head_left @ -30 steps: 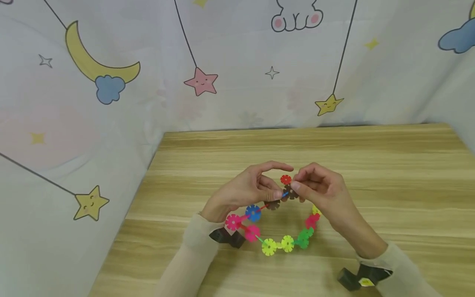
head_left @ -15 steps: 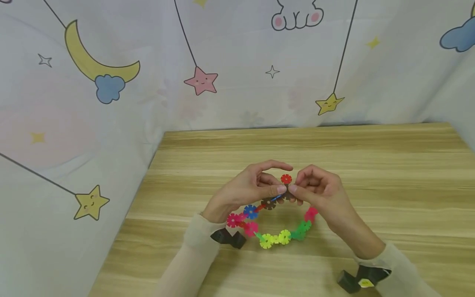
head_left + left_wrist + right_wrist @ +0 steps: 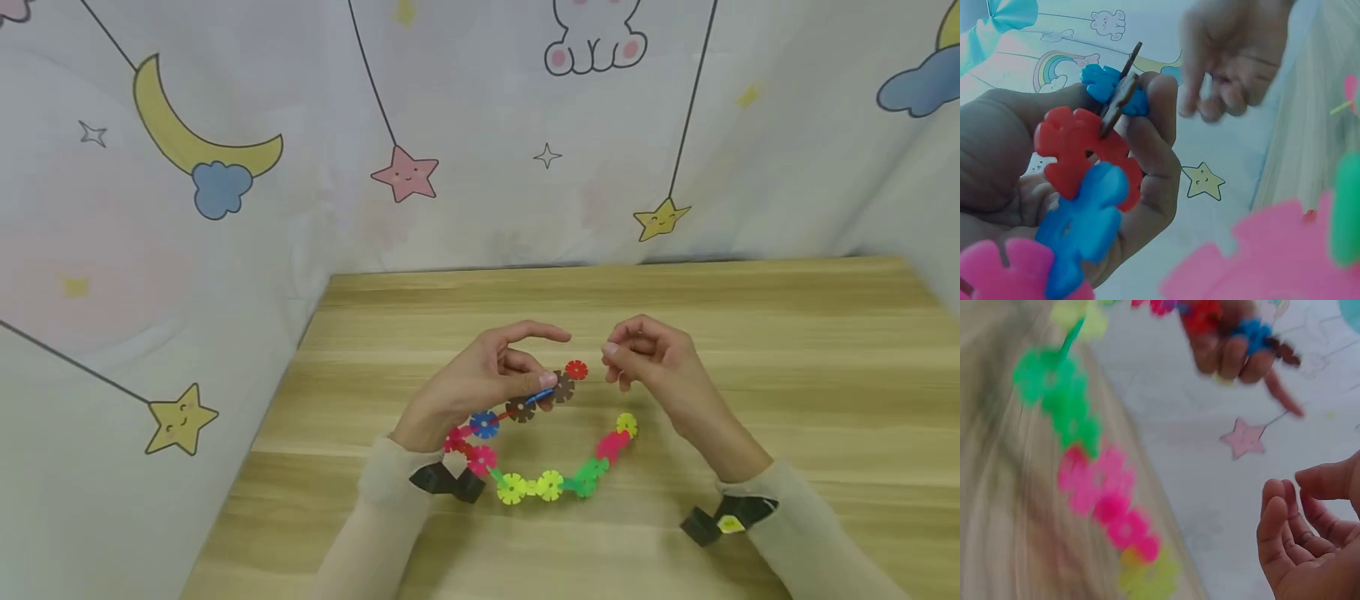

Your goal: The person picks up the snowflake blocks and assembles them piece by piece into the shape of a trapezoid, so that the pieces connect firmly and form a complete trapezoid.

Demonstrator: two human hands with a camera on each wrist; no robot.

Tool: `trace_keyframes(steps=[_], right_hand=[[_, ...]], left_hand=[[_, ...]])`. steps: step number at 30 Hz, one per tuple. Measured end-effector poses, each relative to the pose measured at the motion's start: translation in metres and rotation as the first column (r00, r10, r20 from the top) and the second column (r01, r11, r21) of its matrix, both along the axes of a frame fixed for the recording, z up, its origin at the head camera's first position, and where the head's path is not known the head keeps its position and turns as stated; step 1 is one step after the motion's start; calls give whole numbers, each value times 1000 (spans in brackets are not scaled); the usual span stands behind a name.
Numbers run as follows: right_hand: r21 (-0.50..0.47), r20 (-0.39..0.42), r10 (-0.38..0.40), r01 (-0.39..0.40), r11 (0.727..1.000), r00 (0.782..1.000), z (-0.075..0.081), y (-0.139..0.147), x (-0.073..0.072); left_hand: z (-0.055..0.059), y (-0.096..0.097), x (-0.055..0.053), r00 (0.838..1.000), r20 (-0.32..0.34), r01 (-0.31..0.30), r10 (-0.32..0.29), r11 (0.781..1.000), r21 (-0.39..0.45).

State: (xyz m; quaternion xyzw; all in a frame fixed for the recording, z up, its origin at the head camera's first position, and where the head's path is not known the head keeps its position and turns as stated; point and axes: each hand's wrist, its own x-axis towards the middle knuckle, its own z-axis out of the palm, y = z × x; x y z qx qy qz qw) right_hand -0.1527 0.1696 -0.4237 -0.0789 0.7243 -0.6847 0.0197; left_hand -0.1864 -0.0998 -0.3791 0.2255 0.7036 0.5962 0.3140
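My left hand (image 3: 480, 379) pinches a blue notched plastic disc (image 3: 1100, 84) between thumb and fingers, close to one end of a chain of interlocked snowflake discs. At that end a brown disc (image 3: 561, 387) sticks out past the thumb. From the hand the chain hangs in an open curve through pink discs (image 3: 482, 460), yellow-green discs (image 3: 550, 485) and green discs (image 3: 585, 482). A yellow disc (image 3: 626, 426) forms its other end, below the right hand. My right hand (image 3: 652, 358) is raised apart from the chain, fingers loosely bent with nothing between them.
A single red disc (image 3: 576, 370) lies on the wooden table (image 3: 787, 375), just beyond the brown disc. Behind the table hangs a pale cloth (image 3: 487, 100) with printed stars and moons. Each sleeve carries a black wrist camera (image 3: 731, 521).
My right hand has let go of the chain's brown end and moved off to the right. My left hand has shifted left with the chain.
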Motion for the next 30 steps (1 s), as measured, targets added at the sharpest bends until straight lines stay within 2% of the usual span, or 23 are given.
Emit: trace_keyframes(steps=[3,5,10,14,16,18,20,23,27,30], right_hand=[[143,21,16,-19,989,1000,-17,4,-18],[241,26,39,-44,969,999,-27,5,-31],[429,-2,151,-136,893,989,-51,1,-57],[546,-45,228,-167,821,973,-61,-4,-64],[582,-61,251,-170,795,966,-62,-6,-63],[598,-74,270,-174,782,960,-61,-7,-61],[603,-75,277,-177,778,958,-61,-8,-60],[590,-52,252,-174,788,966,-61,-6,-59],[512,3,212,-184,839,977,-61,-2,-55],[435,12,184,-171,884,983,-59,0,-49]], left_hand=[[0,-2,0,1000,3,-3,3,1000,17],[0,-2,0,1000,-2,-5,5,1000,25],[1,-4,0,1000,-6,-17,17,1000,20],[1,-4,0,1000,0,-8,8,1000,24],[1,-4,0,1000,-1,0,1,1000,30],[1,-4,-1,1000,-4,5,-5,999,31],[1,-4,-1,1000,-6,4,-4,1000,28],[1,-4,-1,1000,-11,0,0,1000,15],[1,-4,-2,1000,-12,-5,5,1000,5],[0,-4,-2,1000,-9,-4,4,1000,6]])
